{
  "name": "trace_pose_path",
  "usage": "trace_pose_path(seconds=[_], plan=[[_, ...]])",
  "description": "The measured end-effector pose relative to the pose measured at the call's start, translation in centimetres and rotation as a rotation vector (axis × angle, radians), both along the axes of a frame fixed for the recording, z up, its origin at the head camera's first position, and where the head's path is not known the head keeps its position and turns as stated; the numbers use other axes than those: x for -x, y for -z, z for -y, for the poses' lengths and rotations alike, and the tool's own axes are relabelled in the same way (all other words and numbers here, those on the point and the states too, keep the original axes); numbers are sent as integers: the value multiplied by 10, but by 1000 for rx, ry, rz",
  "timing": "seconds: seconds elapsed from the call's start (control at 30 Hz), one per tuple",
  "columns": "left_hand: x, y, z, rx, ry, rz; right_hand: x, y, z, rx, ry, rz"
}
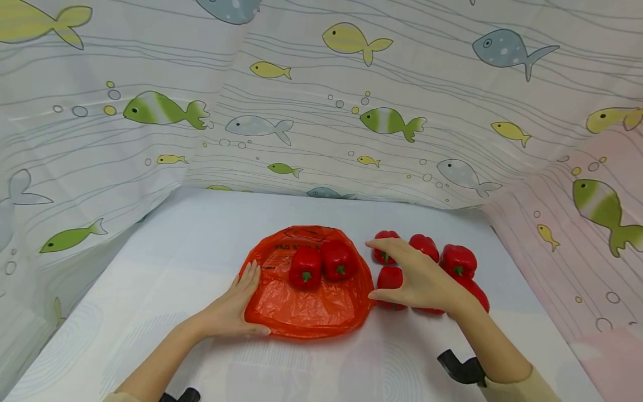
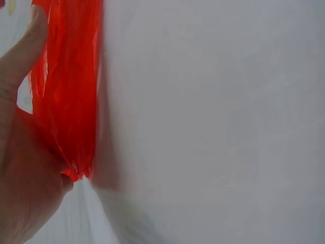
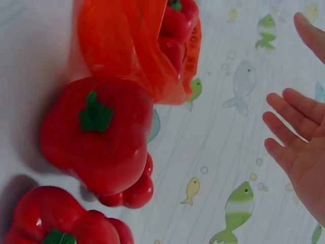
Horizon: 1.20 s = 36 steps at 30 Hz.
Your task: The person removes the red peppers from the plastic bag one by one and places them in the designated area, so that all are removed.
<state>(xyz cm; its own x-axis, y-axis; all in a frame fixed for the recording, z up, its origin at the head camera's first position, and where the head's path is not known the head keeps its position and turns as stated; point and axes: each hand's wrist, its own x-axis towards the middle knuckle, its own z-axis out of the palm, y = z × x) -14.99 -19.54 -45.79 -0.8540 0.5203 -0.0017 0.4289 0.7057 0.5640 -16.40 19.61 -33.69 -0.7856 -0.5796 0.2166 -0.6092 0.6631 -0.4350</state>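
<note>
An orange-red plastic bag (image 1: pixel 306 310) lies with its mouth spread wide, and two red bell peppers (image 1: pixel 306 267) sit inside it. My left hand (image 1: pixel 228 312) rests against the bag's left side, fingers extended and thumb at the near rim; the left wrist view shows the bag's side wall (image 2: pixel 71 76) beside the thumb. Over the loose peppers to the right of the bag, my right hand (image 1: pixel 427 276) hovers with thumb and fingers spread apart. In the right wrist view that hand (image 3: pixel 310 147) is apart from the nearest bell pepper (image 3: pixel 101 142), and holds nothing.
Several more red bell peppers (image 1: pixel 459 261) stand in a group right of the bag, partly hidden by the right hand and forearm. The white table (image 1: pixel 201 240) is bounded by a fish-patterned curtain (image 1: pixel 301 134) at the back and sides.
</note>
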Motion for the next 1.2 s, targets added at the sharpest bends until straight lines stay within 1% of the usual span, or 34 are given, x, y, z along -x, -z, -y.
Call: trace_pose_path(seconds=[0.4, 0.57, 0.77, 0.97, 1.2], plan=[[0, 0, -1, 10, -2, 0, 8, -7, 24, -60, -76, 17], [0, 0, 0, 10, 0, -7, 11, -13, 37, -111, -112, 44], [-1, 0, 0, 9, 0, -10, 14, -19, 52, -140, -149, 83], [-1, -1, -1, 16, -2, -15, 23, -23, 69, -153, -192, 119], [-1, -2, -1, 6, -7, 3, 38, -27, 88, -163, -286, 155]])
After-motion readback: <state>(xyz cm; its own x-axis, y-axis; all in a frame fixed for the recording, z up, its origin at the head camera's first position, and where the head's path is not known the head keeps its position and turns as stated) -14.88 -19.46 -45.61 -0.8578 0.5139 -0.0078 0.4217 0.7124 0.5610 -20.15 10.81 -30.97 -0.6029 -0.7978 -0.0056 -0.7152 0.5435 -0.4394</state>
